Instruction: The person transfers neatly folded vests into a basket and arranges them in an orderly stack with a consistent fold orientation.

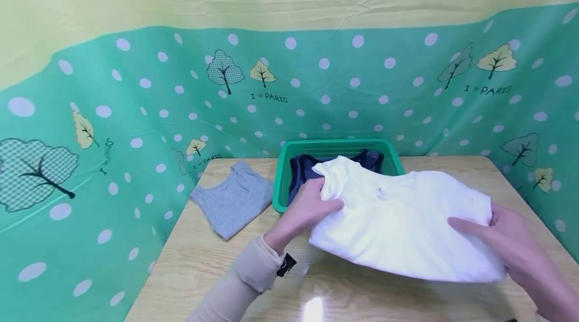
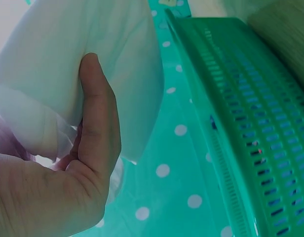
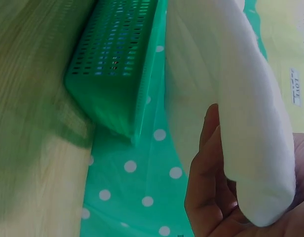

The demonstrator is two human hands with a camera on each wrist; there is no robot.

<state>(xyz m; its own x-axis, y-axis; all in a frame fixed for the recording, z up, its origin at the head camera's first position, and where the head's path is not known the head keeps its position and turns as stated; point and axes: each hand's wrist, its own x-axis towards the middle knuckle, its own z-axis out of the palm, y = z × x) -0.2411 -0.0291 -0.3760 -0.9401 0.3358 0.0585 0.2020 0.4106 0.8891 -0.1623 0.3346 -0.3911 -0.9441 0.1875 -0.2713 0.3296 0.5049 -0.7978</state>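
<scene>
A folded white T-shirt (image 1: pixel 398 221) is held up off the table, its neckline toward the back. My left hand (image 1: pixel 307 206) grips its left edge, thumb on top. At the opposite edge my right hand (image 1: pixel 506 236) pinches the cloth between thumb and fingers. Behind and partly under the shirt stands a green basket (image 1: pixel 281 181) with dark navy clothing (image 1: pixel 305 164) inside; the shirt hides much of it. In the left wrist view the left hand (image 2: pixel 95 143) bends round the white cloth (image 2: pixel 127 74). The right wrist view shows the right hand (image 3: pixel 209 182) around the folded edge.
A folded grey garment (image 1: pixel 235 199) lies on the wooden table (image 1: pixel 181 272), left of the basket. Behind the table and along its sides hangs a green and yellow curtain (image 1: pixel 325 86) with white dots and printed trees.
</scene>
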